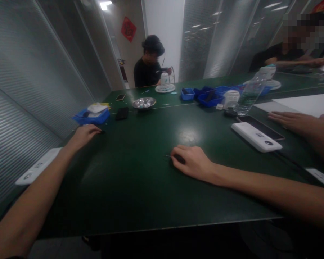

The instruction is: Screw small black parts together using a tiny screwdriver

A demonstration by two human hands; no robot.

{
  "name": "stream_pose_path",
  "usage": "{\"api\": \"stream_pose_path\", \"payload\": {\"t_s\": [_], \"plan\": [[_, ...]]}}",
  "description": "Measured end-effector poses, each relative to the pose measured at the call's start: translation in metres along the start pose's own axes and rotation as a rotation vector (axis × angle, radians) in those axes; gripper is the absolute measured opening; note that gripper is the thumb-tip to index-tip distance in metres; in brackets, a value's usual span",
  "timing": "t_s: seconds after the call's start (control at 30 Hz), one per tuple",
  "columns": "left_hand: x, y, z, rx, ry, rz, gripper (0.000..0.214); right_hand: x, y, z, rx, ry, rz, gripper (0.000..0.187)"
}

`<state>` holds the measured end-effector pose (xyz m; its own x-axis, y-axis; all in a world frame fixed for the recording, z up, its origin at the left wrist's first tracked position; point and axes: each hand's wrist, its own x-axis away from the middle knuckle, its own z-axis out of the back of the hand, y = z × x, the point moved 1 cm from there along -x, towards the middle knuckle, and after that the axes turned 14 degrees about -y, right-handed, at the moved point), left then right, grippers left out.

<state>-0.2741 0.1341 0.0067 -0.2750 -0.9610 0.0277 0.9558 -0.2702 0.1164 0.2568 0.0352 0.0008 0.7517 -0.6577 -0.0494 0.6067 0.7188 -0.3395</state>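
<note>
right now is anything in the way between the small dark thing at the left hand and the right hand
Nothing visible is. Between the small dark thing at the left hand and the right hand only green tabletop shows. The blue tray sits beyond the left hand, off that line.

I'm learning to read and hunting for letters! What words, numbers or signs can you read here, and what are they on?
Red diamond sign up high: looks like "福", but it's blurred, so I'm not certain.
Right white device: marks too small to read.
Left white device: marks too small to read.
Bottle label: too blurred to read.
White tag at the right edge: faint marks, too blurred to read.
</note>
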Motion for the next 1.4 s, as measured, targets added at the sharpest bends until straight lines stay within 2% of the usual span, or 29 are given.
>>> {"api": "stream_pose_path", "payload": {"t_s": [0.23,0.47,0.6,0.7,0.8,0.87,0.9,0.97,1.03,1.1,1.17,1.2,1.27,1.4], "plan": [[-0.002,0.003,-0.001,-0.265,-0.038,-0.074,0.028,0.0,-0.002,0.001,-0.001,-0.012,-0.003,0.021],[-0.012,-0.001,-0.005,-0.296,-0.033,-0.142,0.03,0.001,-0.003,0.002,0.003,-0.005,0.002,0.021],[-0.012,-0.009,-0.008,-0.162,0.006,-0.108,0.019,0.001,-0.002,0.002,0.001,-0.015,0.003,0.023],[-0.01,-0.016,-0.009,-0.014,0.079,-0.086,0.024,0.001,-0.001,0.001,0.009,-0.012,0.008,0.023],[-0.014,-0.007,-0.009,0.137,0.051,-0.052,0.031,0.001,0.0,0.001,-0.002,0.002,0.011,0.022],[-0.021,0.019,-0.009,0.224,-0.003,-0.066,0.036,0.001,0.001,0.001,-0.017,-0.001,0.012,0.022],[-0.024,0.039,-0.009,0.262,-0.03,-0.097,0.037,0.001,0.001,0.001,-0.023,0.001,0.012,0.022],[-0.029,0.092,-0.011,0.34,-0.121,-0.215,0.035,0.0,0.0,0.002,-0.031,0.006,0.017,0.023],[-0.026,0.153,-0.016,0.409,-0.191,-0.349,0.03,0.0,0.0,0.003,-0.027,0.014,0.025,0.022],[-0.016,0.212,-0.022,0.473,-0.259,-0.535,0.024,0.0,-0.001,0.002,-0.018,0.038,0.03,0.022],[-0.002,0.256,-0.029,0.513,-0.293,-0.677,0.02,0.001,-0.001,0.001,-0.02,0.062,0.045,0.021],[0.004,0.27,-0.032,0.523,-0.29,-0.703,0.018,0.001,-0.001,0.001,-0.024,0.073,0.056,0.02],[0.014,0.286,-0.037,0.523,-0.281,-0.69,0.016,0.002,-0.002,0.0,-0.03,0.091,0.079,0.018],[0.019,0.289,-0.039,0.504,-0.257,-0.621,0.024,0.004,-0.004,0.0,-0.016,0.079,0.118,0.015]]}}
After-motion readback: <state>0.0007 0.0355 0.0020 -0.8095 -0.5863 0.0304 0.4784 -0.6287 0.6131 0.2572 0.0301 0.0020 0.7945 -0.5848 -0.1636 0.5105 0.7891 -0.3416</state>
